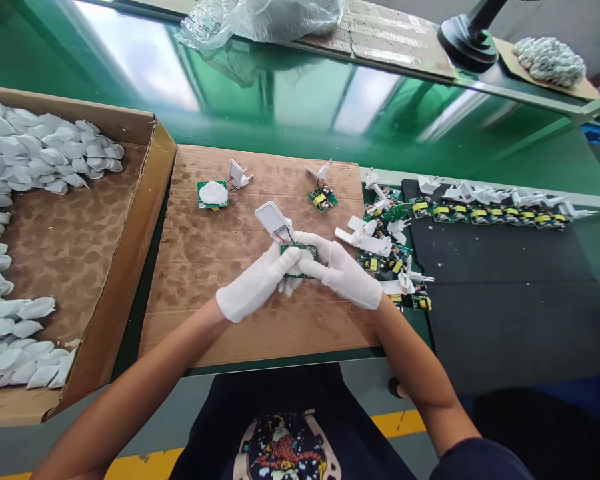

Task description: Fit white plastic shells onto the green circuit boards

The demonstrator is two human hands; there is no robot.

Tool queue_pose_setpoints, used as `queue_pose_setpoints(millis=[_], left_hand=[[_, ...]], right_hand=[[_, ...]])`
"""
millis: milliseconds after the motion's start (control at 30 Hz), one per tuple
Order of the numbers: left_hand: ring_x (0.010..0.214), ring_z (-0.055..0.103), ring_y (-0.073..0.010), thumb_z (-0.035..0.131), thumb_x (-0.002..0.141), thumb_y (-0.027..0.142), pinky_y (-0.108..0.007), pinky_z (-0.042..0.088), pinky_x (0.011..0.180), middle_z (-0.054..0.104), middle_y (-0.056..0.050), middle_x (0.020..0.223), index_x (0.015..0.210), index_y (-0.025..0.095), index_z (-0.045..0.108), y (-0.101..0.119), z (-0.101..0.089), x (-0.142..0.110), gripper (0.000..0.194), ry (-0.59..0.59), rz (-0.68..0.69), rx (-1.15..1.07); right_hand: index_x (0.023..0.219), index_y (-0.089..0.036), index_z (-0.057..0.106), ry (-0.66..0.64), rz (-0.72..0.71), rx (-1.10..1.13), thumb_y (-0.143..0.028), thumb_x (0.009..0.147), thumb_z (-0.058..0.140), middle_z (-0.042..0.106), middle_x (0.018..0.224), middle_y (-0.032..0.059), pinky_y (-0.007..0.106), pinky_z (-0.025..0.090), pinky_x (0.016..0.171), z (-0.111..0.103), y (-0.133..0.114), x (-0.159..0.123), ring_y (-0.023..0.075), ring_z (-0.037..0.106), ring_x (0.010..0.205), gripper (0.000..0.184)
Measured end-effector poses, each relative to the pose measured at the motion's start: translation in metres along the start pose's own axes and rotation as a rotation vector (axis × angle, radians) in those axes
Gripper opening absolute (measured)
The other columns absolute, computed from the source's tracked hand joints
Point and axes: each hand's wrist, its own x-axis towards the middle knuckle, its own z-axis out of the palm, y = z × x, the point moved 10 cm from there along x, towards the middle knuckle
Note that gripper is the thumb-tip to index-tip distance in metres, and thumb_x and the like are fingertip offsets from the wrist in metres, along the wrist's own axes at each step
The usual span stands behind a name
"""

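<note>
Green circuit board [305, 252], red wire, white plug casing [271, 219]

A plastic bag [280, 20] lies left of the round black stand base [467, 45]; a lumpy white bundle [550, 61] sits right of it.

Bright scene, window-like glare streaking the green surface [300, 100].

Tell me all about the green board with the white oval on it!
The green board lies on brown cardboard, beyond the left hand. A white, soft-looking oval covers most of its top, and a yellow bit peeks out. Red wire joins it to a white plug piece with prongs. No hand touches it.
</note>
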Motion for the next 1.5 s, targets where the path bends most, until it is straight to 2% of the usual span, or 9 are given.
queue_pose_setpoints(millis=[133, 333, 567, 733, 933, 1033, 1100, 1333, 1500], left_hand=[[0.048, 0.038, -0.0085, 0.028, 0.088, 0.053, -0.023, 0.034, 0.047, 0.044, 0.004, 0.059, 0.094, 0.017, 0.042, -0.006, 0.001, 0.005, 0.040, -0.023, 0.016, -0.063], [0.047, 0.040, -0.0075, 0.041, 0.086, 0.045, -0.022, 0.037, 0.047, 0.044, 0.005, 0.060, 0.093, 0.018, 0.040, -0.003, 0.005, 0.007, 0.028, -0.023, 0.002, 0.002], [0.041, 0.042, -0.0082, 0.045, 0.085, 0.042, -0.021, 0.036, 0.042, 0.045, 0.008, 0.053, 0.121, 0.017, 0.030, -0.006, 0.001, 0.000, 0.046, 0.005, -0.074, 0.161], [0.044, 0.048, -0.0099, 0.035, 0.087, 0.050, -0.021, 0.039, 0.043, 0.053, 0.003, 0.055, 0.114, 0.015, 0.038, 0.001, 0.007, 0.006, 0.045, -0.018, 0.032, -0.005], [0.035, 0.042, -0.0085, 0.036, 0.086, 0.051, -0.020, 0.031, 0.036, 0.049, 0.004, 0.049, 0.086, 0.016, 0.047, -0.007, -0.015, 0.010, 0.037, 0.184, -0.031, 0.010], [0.061, 0.055, -0.0117, 0.044, 0.084, 0.047, -0.022, 0.043, 0.054, 0.061, -0.002, 0.074, 0.089, 0.016, 0.053, -0.001, -0.034, 0.010, 0.032, 0.350, 0.068, 0.066], [0.075, 0.058, -0.0142, 0.047, 0.082, 0.046, -0.022, 0.045, 0.063, 0.063, -0.005, 0.087, 0.093, 0.017, 0.055, -0.001, -0.040, 0.010, 0.032, 0.401, 0.102, 0.082], [0.034, 0.045, -0.0099, 0.040, 0.080, 0.059, -0.020, 0.029, 0.033, 0.054, 0.003, 0.055, 0.096, 0.019, 0.049, -0.008, -0.036, 0.023, 0.044, 0.219, 0.053, -0.169], [0.039, 0.044, -0.0077, 0.041, 0.082, 0.048, -0.018, 0.033, 0.039, 0.049, 0.005, 0.052, 0.093, 0.017, 0.052, 0.027, -0.098, -0.002, 0.035, 0.645, 0.305, -0.262]], right_hand=[[0.131, -0.022, 0.041, 0.040, -0.035, -0.064, -0.035, 0.088, 0.048, 0.058, 0.118, 0.0027, 0.033, 0.046, 0.090, -0.005, -0.003, 0.000, 0.0185, 0.058, 0.100, 0.046], [0.118, -0.018, 0.055, 0.225, -0.021, -0.067, -0.040, 0.088, 0.046, 0.064, 0.104, 0.0047, 0.032, 0.051, 0.078, -0.015, 0.004, 0.001, 0.0187, 0.061, 0.090, 0.038], [0.115, -0.019, 0.055, 0.207, -0.023, 0.068, -0.039, 0.087, 0.048, 0.065, 0.096, 0.0028, 0.026, 0.051, 0.067, -0.011, 0.009, 0.003, 0.0143, 0.061, 0.076, 0.036], [0.127, -0.017, 0.043, 0.120, -0.001, 0.200, -0.045, 0.091, 0.034, 0.064, 0.071, 0.0008, 0.026, 0.050, 0.052, 0.003, 0.013, 0.004, 0.0138, 0.060, 0.052, 0.046], [0.140, -0.017, 0.024, 0.233, -0.116, -0.376, -0.052, 0.084, 0.047, 0.063, 0.078, 0.0027, 0.034, 0.049, 0.071, -0.002, -0.007, 0.000, 0.0188, 0.060, 0.070, 0.070], [0.141, -0.017, 0.022, 0.311, -0.221, -0.729, -0.049, 0.068, 0.068, 0.059, 0.102, 0.0105, 0.040, 0.045, 0.081, -0.002, -0.025, -0.005, 0.0259, 0.057, 0.088, 0.092], [0.138, -0.018, 0.029, 0.322, -0.301, -0.879, -0.044, 0.069, 0.069, 0.054, 0.110, 0.0129, 0.043, 0.042, 0.087, 0.003, -0.034, -0.008, 0.0284, 0.053, 0.098, 0.085], [0.123, -0.021, 0.046, 0.423, -0.336, -0.929, -0.030, 0.069, 0.070, 0.055, 0.107, 0.0074, 0.037, 0.042, 0.089, -0.009, -0.042, -0.005, 0.0226, 0.052, 0.099, 0.060], [0.120, -0.017, 0.049, 0.602, -0.346, -1.010, -0.032, 0.070, 0.067, 0.055, 0.111, 0.0094, 0.037, 0.038, 0.093, -0.021, -0.055, 0.027, 0.0232, 0.051, 0.104, 0.056]])
